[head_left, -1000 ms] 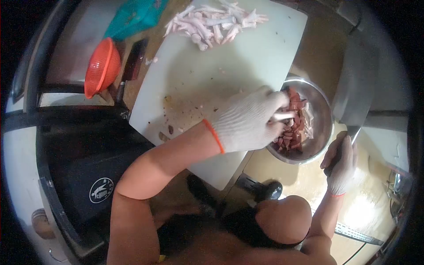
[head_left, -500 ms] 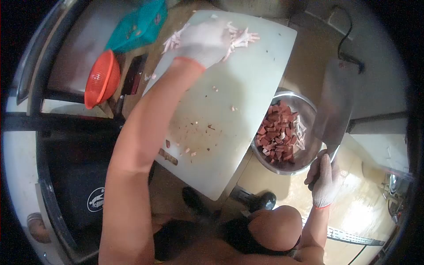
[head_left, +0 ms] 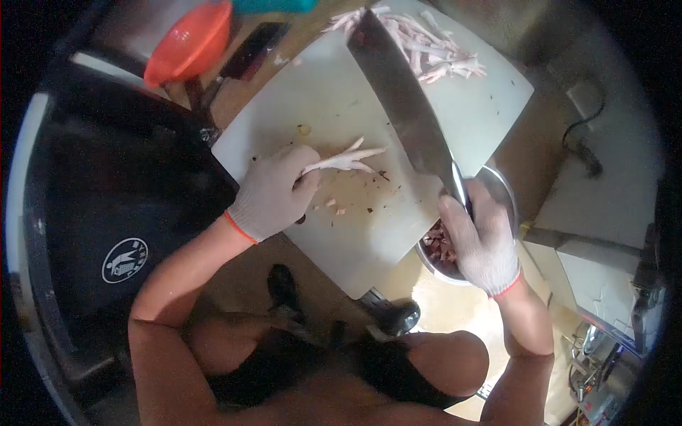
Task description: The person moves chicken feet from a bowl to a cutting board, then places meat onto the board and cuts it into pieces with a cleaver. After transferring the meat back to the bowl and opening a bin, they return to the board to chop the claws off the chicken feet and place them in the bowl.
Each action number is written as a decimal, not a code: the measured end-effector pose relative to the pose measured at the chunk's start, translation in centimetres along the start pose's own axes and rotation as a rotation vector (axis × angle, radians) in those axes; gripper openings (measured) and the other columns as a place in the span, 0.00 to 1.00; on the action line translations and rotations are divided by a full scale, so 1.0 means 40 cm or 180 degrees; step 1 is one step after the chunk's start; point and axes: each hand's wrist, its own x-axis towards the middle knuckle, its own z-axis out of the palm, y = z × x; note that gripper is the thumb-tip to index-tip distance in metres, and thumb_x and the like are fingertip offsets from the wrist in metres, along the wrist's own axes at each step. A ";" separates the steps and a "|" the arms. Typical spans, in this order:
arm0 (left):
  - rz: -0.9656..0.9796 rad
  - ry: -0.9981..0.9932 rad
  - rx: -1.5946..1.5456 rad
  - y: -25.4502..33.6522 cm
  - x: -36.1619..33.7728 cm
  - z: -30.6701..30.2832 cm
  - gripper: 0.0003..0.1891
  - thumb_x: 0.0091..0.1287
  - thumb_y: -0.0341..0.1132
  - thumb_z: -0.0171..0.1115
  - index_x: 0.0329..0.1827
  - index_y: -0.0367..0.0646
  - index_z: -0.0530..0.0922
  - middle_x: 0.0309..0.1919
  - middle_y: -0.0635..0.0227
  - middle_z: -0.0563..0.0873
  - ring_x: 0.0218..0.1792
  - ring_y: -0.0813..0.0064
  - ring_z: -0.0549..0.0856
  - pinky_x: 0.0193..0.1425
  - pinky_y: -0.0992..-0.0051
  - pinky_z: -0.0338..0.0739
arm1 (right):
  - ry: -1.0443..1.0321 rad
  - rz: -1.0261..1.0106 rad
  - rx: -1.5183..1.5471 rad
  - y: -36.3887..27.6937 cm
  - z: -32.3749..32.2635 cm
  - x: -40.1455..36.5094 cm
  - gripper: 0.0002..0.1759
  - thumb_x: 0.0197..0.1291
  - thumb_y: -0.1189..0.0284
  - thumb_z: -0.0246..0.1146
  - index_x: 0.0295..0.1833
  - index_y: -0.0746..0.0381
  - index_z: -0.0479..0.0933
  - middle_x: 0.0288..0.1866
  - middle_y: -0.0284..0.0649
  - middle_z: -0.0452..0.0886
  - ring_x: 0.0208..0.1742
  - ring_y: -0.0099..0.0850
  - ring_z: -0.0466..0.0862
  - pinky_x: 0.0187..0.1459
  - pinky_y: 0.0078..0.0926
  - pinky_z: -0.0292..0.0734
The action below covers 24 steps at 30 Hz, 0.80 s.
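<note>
My gloved left hand (head_left: 275, 188) grips a pale chicken foot (head_left: 346, 160) by its leg end, with the toes pointing right over the white cutting board (head_left: 298, 99). In my gloved right hand (head_left: 484, 234) is the handle of a broad cleaver (head_left: 401, 96). Its blade slants up and left above the board, to the right of the held foot. A pile of chicken feet (head_left: 447, 53) lies at the board's far end, partly hidden by the blade tip. Below my right hand, a metal bowl (head_left: 506, 186) holds dark red chunks (head_left: 438, 245), mostly covered by the hand.
Small scraps (head_left: 334, 207) and brown stains mark the board's near part. An orange-red plastic basket (head_left: 190, 44) stands at the upper left, near the edge of a teal container (head_left: 273, 6). At the left is a black bin (head_left: 78, 213) with a white symbol.
My left hand has come back from the pile with one chicken foot. My right hand has brought the cleaver from beside the bowl to over the board. The view has shifted.
</note>
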 end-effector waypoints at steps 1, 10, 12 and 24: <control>0.0159 0.0015 0.0081 0.000 -0.001 -0.005 0.07 0.84 0.31 0.72 0.59 0.42 0.86 0.35 0.50 0.91 0.36 0.45 0.95 0.43 0.54 0.86 | -0.0007 -0.0268 -0.0499 -0.035 0.009 0.022 0.13 0.88 0.65 0.71 0.60 0.65 0.84 0.32 0.56 0.87 0.34 0.48 0.94 0.40 0.46 0.86; 0.0389 0.0103 0.0163 -0.024 0.003 -0.012 0.05 0.83 0.33 0.71 0.54 0.43 0.86 0.40 0.44 0.91 0.44 0.32 0.94 0.47 0.42 0.87 | -0.0332 -0.0116 -0.1139 -0.078 0.105 0.122 0.22 0.92 0.56 0.65 0.58 0.68 0.83 0.33 0.69 0.89 0.41 0.70 0.95 0.47 0.64 0.90; 0.0443 0.0091 0.0320 -0.042 0.007 -0.010 0.05 0.83 0.33 0.72 0.54 0.43 0.86 0.42 0.44 0.91 0.46 0.32 0.93 0.48 0.40 0.87 | -0.0488 0.0253 -0.1364 -0.119 0.082 0.126 0.23 0.92 0.55 0.64 0.57 0.68 0.82 0.33 0.69 0.89 0.44 0.70 0.96 0.48 0.67 0.89; 0.0625 0.0004 0.0360 -0.082 0.022 -0.011 0.07 0.82 0.31 0.71 0.57 0.44 0.85 0.47 0.47 0.92 0.50 0.34 0.92 0.56 0.40 0.88 | -0.0450 -0.0362 -0.1422 -0.085 0.148 0.165 0.19 0.95 0.59 0.63 0.58 0.67 0.81 0.30 0.32 0.80 0.32 0.21 0.77 0.37 0.29 0.77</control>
